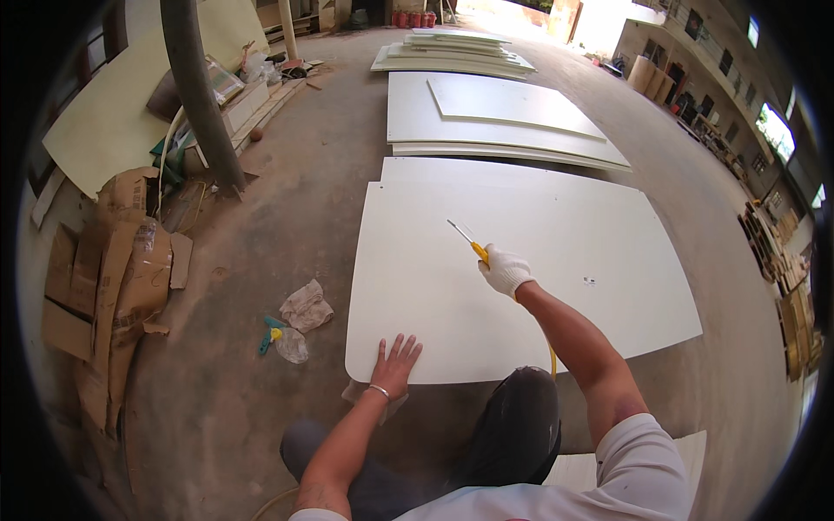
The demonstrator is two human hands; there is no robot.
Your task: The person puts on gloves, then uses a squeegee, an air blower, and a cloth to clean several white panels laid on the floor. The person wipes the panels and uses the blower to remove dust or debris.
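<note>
A large white panel [417, 286] lies flat in front of me, on top of another white board that sticks out at its far and right sides. My bare left hand [395, 365], a bracelet at its wrist, rests with fingers stretched out on the panel's near edge, left of my knee. In a white knitted glove, my right hand [506, 271] is closed round a yellow air blow gun [479, 250]. Its thin metal nozzle points up and left over the panel. A yellow hose [553, 360] shows below my right forearm. A small label [589, 281] sits on the board at right.
More white panels [486, 122] are stacked beyond, with another pile [452, 56] farther back. At left stand a metal post [200, 95] and crumpled cardboard [130, 269]. A rag [306, 306] and a teal-and-yellow tool [269, 335] lie on the floor. Wooden pallets [769, 247] line the right.
</note>
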